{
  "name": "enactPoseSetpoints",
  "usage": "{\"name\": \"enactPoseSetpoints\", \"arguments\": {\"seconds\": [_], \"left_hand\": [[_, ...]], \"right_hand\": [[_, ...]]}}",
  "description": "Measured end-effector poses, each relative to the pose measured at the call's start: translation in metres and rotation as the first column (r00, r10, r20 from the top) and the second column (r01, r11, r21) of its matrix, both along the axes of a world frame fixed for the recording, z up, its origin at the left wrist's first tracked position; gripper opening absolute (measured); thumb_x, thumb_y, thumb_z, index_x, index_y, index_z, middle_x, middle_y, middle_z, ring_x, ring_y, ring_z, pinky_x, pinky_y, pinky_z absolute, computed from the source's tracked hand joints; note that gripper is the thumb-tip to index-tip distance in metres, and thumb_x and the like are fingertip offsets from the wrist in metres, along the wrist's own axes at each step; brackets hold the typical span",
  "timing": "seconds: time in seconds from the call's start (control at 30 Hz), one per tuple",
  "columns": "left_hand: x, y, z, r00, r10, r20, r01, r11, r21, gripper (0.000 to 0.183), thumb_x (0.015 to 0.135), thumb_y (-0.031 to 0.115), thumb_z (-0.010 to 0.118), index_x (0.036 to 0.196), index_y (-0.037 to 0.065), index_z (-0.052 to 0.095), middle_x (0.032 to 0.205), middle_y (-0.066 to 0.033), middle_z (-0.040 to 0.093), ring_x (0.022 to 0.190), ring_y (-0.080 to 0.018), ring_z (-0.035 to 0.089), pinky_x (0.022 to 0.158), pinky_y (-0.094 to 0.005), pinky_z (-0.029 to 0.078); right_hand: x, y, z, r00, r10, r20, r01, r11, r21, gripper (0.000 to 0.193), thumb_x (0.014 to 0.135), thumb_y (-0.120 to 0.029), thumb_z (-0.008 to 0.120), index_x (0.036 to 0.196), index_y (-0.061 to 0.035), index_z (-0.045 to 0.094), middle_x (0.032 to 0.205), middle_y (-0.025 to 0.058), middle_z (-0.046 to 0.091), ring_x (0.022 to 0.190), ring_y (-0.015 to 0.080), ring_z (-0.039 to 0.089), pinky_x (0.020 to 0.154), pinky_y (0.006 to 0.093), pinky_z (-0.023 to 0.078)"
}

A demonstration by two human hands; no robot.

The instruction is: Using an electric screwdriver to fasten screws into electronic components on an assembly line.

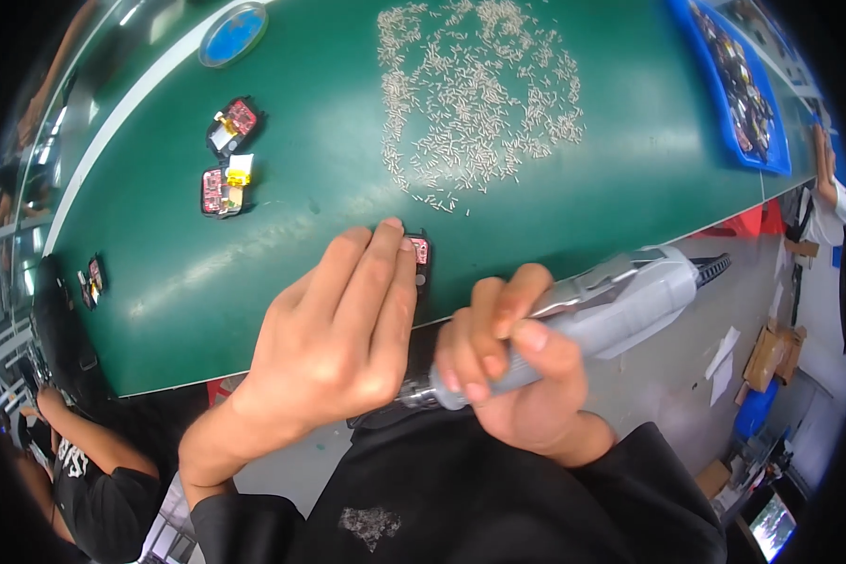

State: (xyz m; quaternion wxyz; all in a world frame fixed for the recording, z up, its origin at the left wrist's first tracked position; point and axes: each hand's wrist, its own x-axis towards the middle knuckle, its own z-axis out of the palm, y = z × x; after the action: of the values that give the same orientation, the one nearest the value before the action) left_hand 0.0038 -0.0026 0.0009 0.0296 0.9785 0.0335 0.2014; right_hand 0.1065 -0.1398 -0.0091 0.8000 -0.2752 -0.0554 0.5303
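Observation:
My left hand (334, 324) lies over a small black case with a red circuit board (421, 252) near the table's front edge. Its fingers are stretched together and press against the case, so most of the case is hidden; the thumb does not show. My right hand (522, 367) is wrapped round a grey electric screwdriver (611, 305). The screwdriver lies aslant, with its cord end to the upper right. Its metal nose (414, 390) reaches toward the underside of my left hand, where the tip is hidden.
Many small silvery pins or screws (479, 103) lie spread on the green table (310, 94). Two opened black cases (224, 191) with boards sit at left, another small unit (92, 282) farther left. A round blue dish (233, 36) and a blue tray (775, 155) stand far off. A person (103, 489) is at lower left.

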Motion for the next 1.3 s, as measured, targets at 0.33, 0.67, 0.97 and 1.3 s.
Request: {"name": "enactPoseSetpoints", "arguments": {"seconds": [0.33,0.67,0.97,1.3], "left_hand": [[0.003,-0.009,0.003,1.000,0.003,-0.030,0.000,0.994,0.105,0.031,0.059,0.004,0.061,0.082,-0.016,0.064,0.088,-0.0280,0.065,0.080,-0.0335,0.064,0.064,-0.0335,0.058],[-0.002,-0.008,-0.003,1.000,-0.009,0.006,0.009,0.998,0.064,0.031,0.060,0.000,0.065,0.085,-0.018,0.064,0.093,-0.0289,0.064,0.084,-0.0340,0.063,0.068,-0.0358,0.057],[-0.012,-0.011,-0.011,0.999,0.044,-0.030,-0.045,0.998,-0.036,0.041,0.060,-0.008,0.067,0.100,-0.017,0.063,0.110,-0.0264,0.062,0.091,-0.0347,0.064,0.074,-0.0390,0.057],[-0.009,-0.011,-0.017,0.997,0.062,0.053,-0.058,0.996,-0.073,0.037,0.058,-0.007,0.067,0.094,-0.016,0.063,0.104,-0.0260,0.064,0.087,-0.0340,0.065,0.070,-0.0373,0.058]], "right_hand": [[-0.013,0.004,-0.013,0.997,-0.011,0.072,0.012,1.000,-0.014,0.010,0.092,-0.006,0.054,0.098,-0.0027,0.047,0.079,0.0106,0.051,0.069,0.0192,0.053,0.064,0.0323,0.045],[0.067,0.013,0.029,0.931,0.031,0.364,-0.103,0.978,0.181,0.022,0.095,-0.027,0.052,0.088,-0.0085,0.043,0.068,0.0028,0.044,0.042,0.0106,0.043,0.045,0.0290,0.041],[0.090,0.047,0.028,0.849,-0.008,0.528,-0.122,0.970,0.212,0.021,0.095,-0.028,0.046,0.091,-0.0077,0.048,0.070,0.0030,0.044,0.046,0.0104,0.042,0.051,0.0264,0.037],[0.090,0.053,0.027,0.832,0.055,0.551,-0.167,0.974,0.155,0.019,0.095,-0.026,0.045,0.085,-0.0102,0.044,0.071,0.0037,0.044,0.046,0.0109,0.042,0.052,0.0278,0.039]]}}
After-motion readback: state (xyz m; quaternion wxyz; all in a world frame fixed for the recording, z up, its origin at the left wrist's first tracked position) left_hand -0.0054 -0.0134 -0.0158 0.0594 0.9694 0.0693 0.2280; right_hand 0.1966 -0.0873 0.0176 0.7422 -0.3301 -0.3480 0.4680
